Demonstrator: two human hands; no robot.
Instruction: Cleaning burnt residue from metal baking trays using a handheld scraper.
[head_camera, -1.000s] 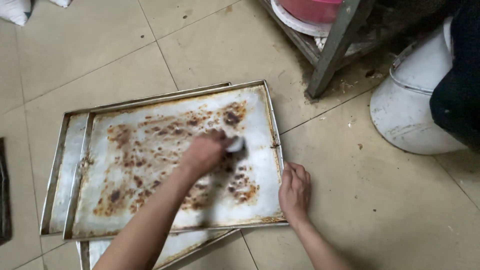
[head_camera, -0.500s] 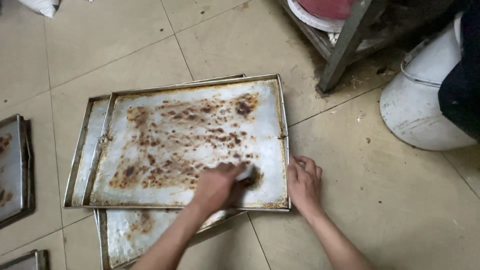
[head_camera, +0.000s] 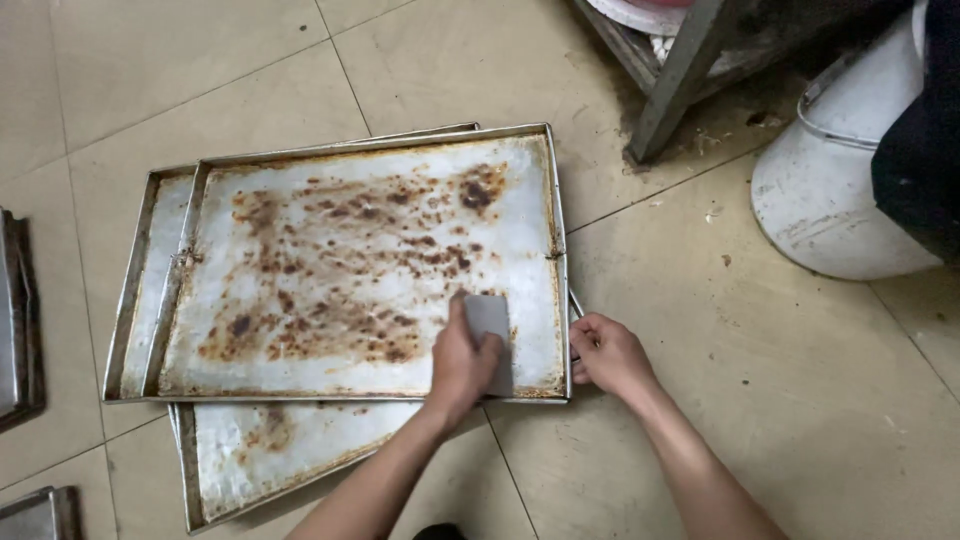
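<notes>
On the floor (head_camera: 800, 400), a stack of metal baking trays lies under both hands. Left hand (head_camera: 462, 362) has its grip closed on a flat grey scraper (head_camera: 490, 340), blade pressed against the top tray (head_camera: 300, 230) near its lower right corner. Up and to the left of that grip, the tray bed is covered with brown burnt patches (head_camera: 340, 270), thickest across the middle. Just right of the grip, the right hand (head_camera: 608, 352) rests on the tray's right rim, fingers curled against the edge; whether they clamp it or only press, I cannot tell. Below the left grip, a second tray (head_camera: 260, 450) pokes out askew from under the stack, and a third (head_camera: 160, 270) shows on the far left. Well beyond the right hand stand a white bucket (head_camera: 840, 200) and a grey frame leg (head_camera: 680, 80).
</notes>
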